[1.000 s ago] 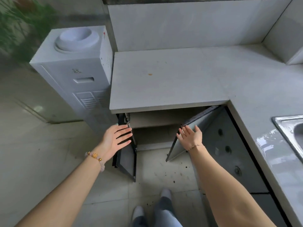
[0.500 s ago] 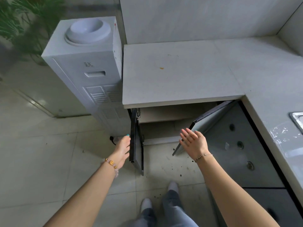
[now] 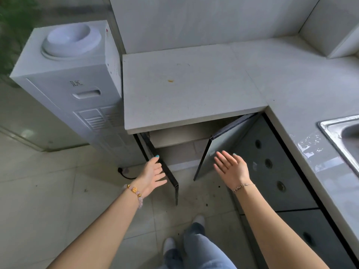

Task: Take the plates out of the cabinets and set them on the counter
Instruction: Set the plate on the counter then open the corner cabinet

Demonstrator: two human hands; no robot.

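Observation:
A low cabinet [image 3: 174, 140] under the grey counter [image 3: 186, 94] stands with both dark doors swung out. My left hand [image 3: 153, 174] rests open against the outer face of the left door [image 3: 167, 171], fingers spread. Just in front of the right door [image 3: 225, 146], my right hand [image 3: 232, 168] is held open, palm toward it, holding nothing. The counter's overhang hides most of the cabinet's inside, and no plates show in the part I can see.
A white water dispenser [image 3: 73, 78] stands against the counter's left end, a black cable [image 3: 124, 172] at its foot. A steel sink [image 3: 342, 133] sits at the right edge. Grey drawer fronts with round holes [image 3: 270, 164] run along the right. My feet stand on tiled floor [image 3: 48, 191].
The left door has swung further out toward the dispenser with my left hand on its outer side. My right hand has come off the right door, which stands wider.

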